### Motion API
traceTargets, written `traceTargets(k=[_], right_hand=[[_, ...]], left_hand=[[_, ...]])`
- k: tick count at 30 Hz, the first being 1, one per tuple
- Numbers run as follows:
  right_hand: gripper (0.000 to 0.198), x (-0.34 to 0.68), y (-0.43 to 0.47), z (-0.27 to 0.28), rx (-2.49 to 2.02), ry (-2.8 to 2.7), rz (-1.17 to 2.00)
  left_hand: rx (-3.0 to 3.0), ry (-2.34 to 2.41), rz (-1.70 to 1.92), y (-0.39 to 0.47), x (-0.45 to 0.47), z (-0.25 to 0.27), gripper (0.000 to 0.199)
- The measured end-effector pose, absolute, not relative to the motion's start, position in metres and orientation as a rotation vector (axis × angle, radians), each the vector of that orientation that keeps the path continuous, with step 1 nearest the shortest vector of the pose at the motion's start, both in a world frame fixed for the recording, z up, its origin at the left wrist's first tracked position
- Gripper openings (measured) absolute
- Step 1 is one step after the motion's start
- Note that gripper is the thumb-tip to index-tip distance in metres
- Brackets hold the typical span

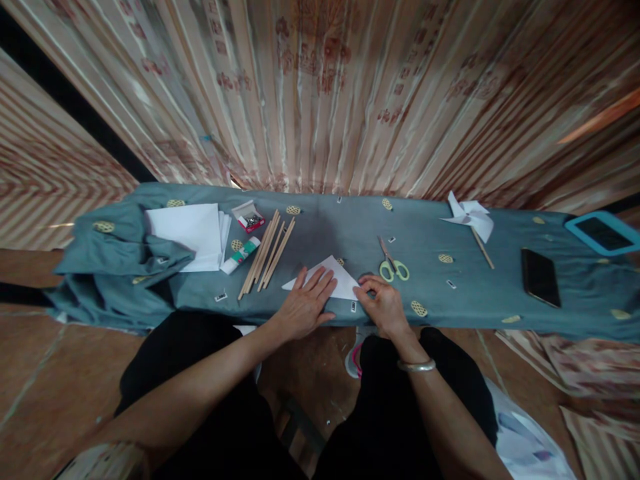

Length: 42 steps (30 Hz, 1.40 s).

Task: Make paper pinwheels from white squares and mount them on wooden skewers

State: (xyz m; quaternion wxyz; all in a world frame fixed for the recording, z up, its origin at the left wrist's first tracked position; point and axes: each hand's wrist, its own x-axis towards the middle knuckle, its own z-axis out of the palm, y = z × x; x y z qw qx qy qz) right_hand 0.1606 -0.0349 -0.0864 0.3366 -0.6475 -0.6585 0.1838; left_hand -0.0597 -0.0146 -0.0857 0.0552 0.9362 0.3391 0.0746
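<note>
A sheet of white paper (341, 275), folded into a triangle, lies at the front of the cloth-covered table. My left hand (309, 300) rests flat on its left half, fingers stretched out. At the paper's right corner, my right hand (383, 303) pinches the edge between thumb and curled fingers. Green-handled scissors (394, 267) lie just beyond my right hand. To the left of the paper are several wooden sticks (267, 257) in a loose bundle. A glue stick (241, 255) is beside them.
A stack of white paper (185, 233) and a small open box of metal pins (249, 217) occupy the left side. On the right are a paper pinwheel (470, 215) on a stick, a dark phone (541, 277) and a blue-framed tablet (603, 232). A curtain (320, 100) hangs behind.
</note>
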Motion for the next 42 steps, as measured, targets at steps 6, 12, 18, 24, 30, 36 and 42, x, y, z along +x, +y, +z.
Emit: traceTargets(k=[6,12,18,24,30,36,42], right_hand=[[0.013,0.154,-0.042,-0.084,-1.723,-1.781,0.277],[0.05,0.131,-0.044,-0.088,-1.718,-1.801,0.205],[0.056,0.118,-0.045,-0.096,-1.827,-1.752,0.239],[0.06,0.115,-0.046,-0.095,-1.874,-1.696,0.295],[0.055,0.139,-0.058,-0.099,-1.913,-1.597,0.253],[0.049,0.176,-0.07,-0.105,-1.898,-1.566,0.131],[0.039,0.156,-0.078,-0.084,-1.677,-1.86,0.023]], left_hand=[[2.847,1.03,0.208,-0.015,-0.059,-0.086,0.072],[2.852,1.043,0.183,-0.016,-0.058,-0.087,0.072],[2.858,1.053,0.192,-0.016,-0.057,-0.085,0.071],[2.866,1.036,0.224,-0.017,-0.058,-0.087,0.07],[2.88,1.03,0.192,-0.016,-0.059,-0.087,0.072],[2.872,1.039,0.161,-0.015,-0.058,-0.086,0.071],[2.877,1.042,0.192,-0.015,-0.058,-0.088,0.07]])
